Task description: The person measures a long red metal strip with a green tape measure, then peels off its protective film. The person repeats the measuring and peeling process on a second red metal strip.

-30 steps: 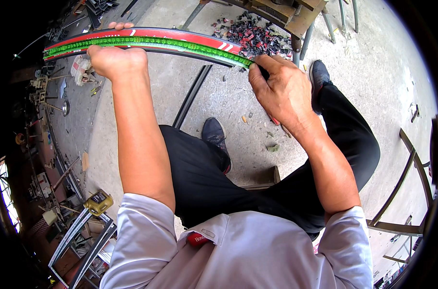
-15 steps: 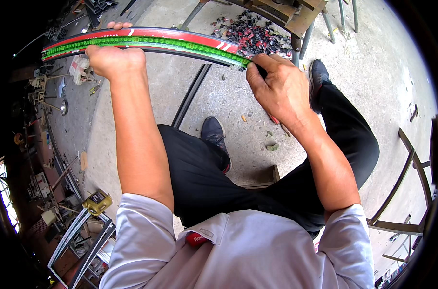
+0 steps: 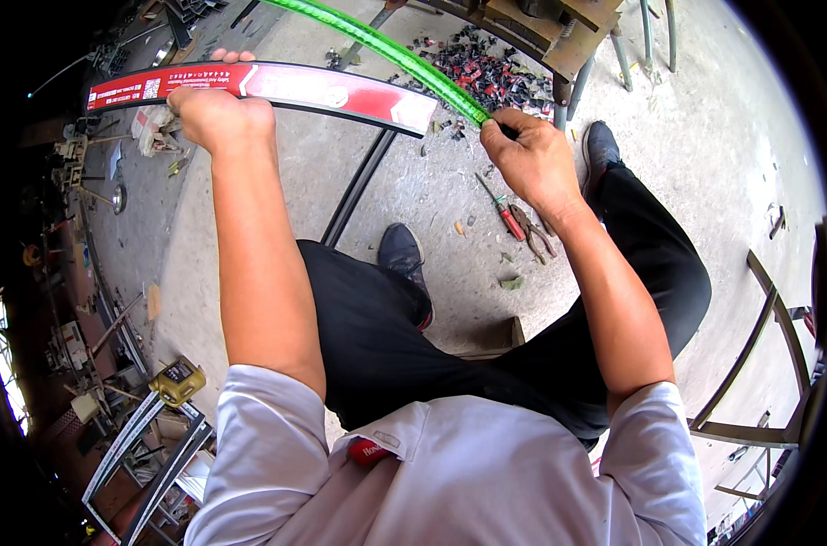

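Note:
My left hand [image 3: 218, 114] is wrapped round a long flat strip [image 3: 340, 91] with dark edges and a red and white printed face, held level out in front of me. A green tape measure blade [image 3: 395, 62] runs from my right hand [image 3: 532, 150] up and left, beyond the upper edge of the picture. My right fingers are closed on the blade's lower end, with something dark partly hidden in the grip. The blade is apart from the strip and passes above its right end.
A red-handled screwdriver [image 3: 509, 221] and pliers [image 3: 533, 234] lie on the concrete floor. Small black and red scraps [image 3: 481, 68] are piled under a metal workbench [image 3: 559, 41]. A dark bar [image 3: 363, 187] lies beyond my left knee. Curved metal frames stand at both sides.
The tape blade has lifted off the strip and swung upward, and my right hand has moved slightly right. The strip's printed face now shows; the screwdriver and pliers have come into view.

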`<state>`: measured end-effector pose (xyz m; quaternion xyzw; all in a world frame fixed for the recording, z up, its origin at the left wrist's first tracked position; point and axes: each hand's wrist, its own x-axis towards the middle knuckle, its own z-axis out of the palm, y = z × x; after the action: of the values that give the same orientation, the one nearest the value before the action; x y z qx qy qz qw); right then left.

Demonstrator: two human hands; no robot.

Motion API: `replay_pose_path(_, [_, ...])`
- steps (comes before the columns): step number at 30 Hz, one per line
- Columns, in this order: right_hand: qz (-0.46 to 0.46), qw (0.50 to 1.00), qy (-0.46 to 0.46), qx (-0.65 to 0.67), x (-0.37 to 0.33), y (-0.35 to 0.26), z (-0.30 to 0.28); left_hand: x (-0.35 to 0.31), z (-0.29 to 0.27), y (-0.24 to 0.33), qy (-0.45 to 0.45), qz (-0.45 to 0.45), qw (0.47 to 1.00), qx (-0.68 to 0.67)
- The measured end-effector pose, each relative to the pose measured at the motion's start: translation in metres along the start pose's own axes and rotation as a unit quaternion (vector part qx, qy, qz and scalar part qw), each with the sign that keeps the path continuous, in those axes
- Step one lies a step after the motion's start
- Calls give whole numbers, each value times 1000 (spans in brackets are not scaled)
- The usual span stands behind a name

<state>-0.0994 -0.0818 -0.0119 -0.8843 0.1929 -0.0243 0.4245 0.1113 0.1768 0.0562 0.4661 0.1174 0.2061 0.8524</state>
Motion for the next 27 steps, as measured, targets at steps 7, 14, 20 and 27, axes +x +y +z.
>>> replay_pose_path(7, [135,980,-126,-74,9,124,67,5,-10,14,39,-6,996,-75])
replay_pose_path(14, [186,961,-186,-83,-41,196,116,26,-22,11,44,-17,995,-83])
replay_pose_path(20, [170,957,-219,-90,-30,195,125,47,-35,6,5,-24,995,-97])
replay_pose_path(27, [127,986,-105,34,-4,153,121,29,-25,10,21,-2,1000,3])
